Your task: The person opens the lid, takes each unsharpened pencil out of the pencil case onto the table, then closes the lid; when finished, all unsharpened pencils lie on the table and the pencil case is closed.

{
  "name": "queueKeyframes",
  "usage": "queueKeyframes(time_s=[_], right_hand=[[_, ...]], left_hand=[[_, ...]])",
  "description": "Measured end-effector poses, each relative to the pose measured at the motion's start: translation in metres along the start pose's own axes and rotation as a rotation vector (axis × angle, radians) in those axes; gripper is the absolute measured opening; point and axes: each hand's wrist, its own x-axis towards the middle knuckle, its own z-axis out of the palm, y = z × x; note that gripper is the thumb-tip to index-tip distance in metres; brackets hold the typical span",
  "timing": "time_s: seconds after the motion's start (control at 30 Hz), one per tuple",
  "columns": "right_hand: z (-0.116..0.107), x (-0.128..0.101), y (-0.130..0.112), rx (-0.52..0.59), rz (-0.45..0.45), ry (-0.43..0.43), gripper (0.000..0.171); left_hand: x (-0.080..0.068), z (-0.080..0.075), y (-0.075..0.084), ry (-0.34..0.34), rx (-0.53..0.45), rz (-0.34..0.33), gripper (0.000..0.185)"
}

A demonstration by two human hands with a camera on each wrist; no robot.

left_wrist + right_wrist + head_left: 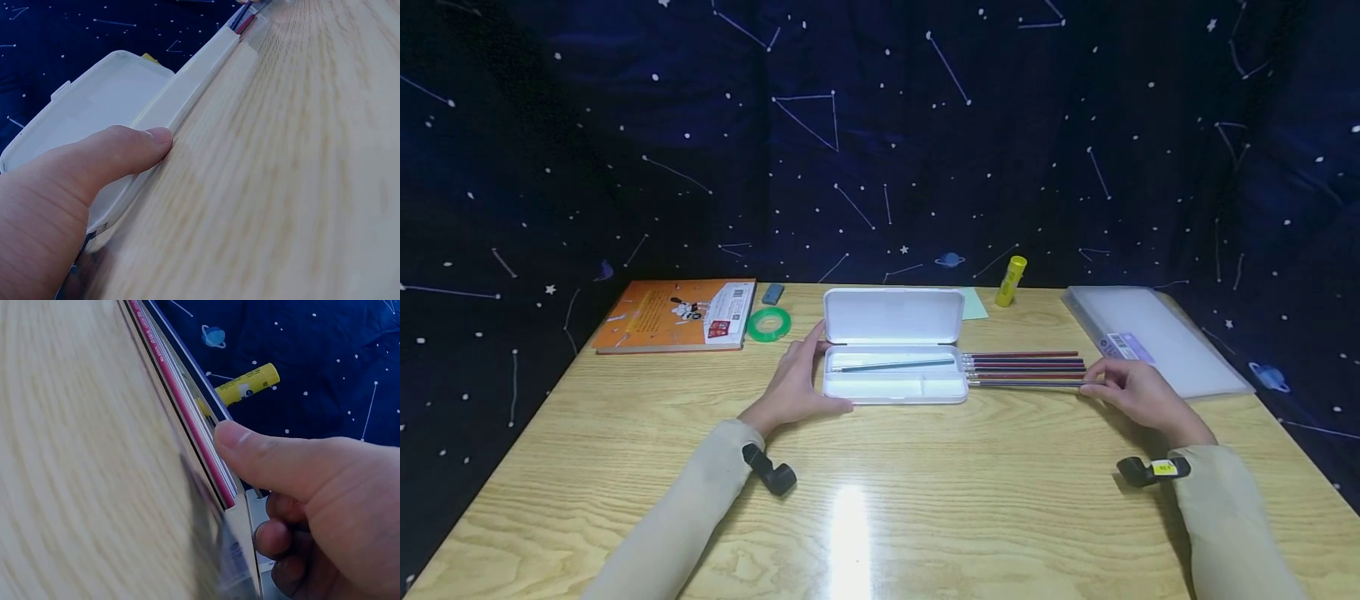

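A white pencil case (895, 387) lies open mid-table with its lid (893, 317) tipped back and one dark pencil (895, 365) inside. My left hand (811, 375) rests against the case's left end. In the left wrist view its straight thumb (125, 153) presses on the front wall of the case (187, 94). Several pencils (1022, 368) lie in a row just right of the case. My right hand (1097, 386) pinches the right end of the nearest one. In the right wrist view the thumb (262, 453) lies on the pencils (187, 419), fingers curled beneath.
An orange book (673, 315), a green tape roll (769, 323) and a grey eraser (772, 292) sit at the back left. A yellow glue stick (1011, 281) and green paper (973, 304) lie behind the case, a clear folder (1153, 337) at the right. Dark starry cloth surrounds the table.
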Motion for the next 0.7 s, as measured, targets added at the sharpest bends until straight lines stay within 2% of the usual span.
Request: queueKeyframes(time_s=[0.17,0.4,0.6,0.7], right_hand=[[0.003,0.002,-0.001,-0.027,-0.02,0.002,0.011],[0.01,0.006,-0.003,-0.052,0.038,-0.009,0.017],[0.022,0.013,-0.006,-0.083,-0.045,0.019,0.017],[0.026,0.017,-0.011,-0.113,-0.052,0.014,0.015]], left_hand=[[0.0,0.0,0.0,-0.003,0.004,-0.007,0.133],[0.0,0.0,0.001,-0.006,0.005,-0.003,0.132],[0.0,0.001,-0.001,-0.003,0.007,0.006,0.132],[0.0,0.001,-0.001,0.0,0.009,0.008,0.132]])
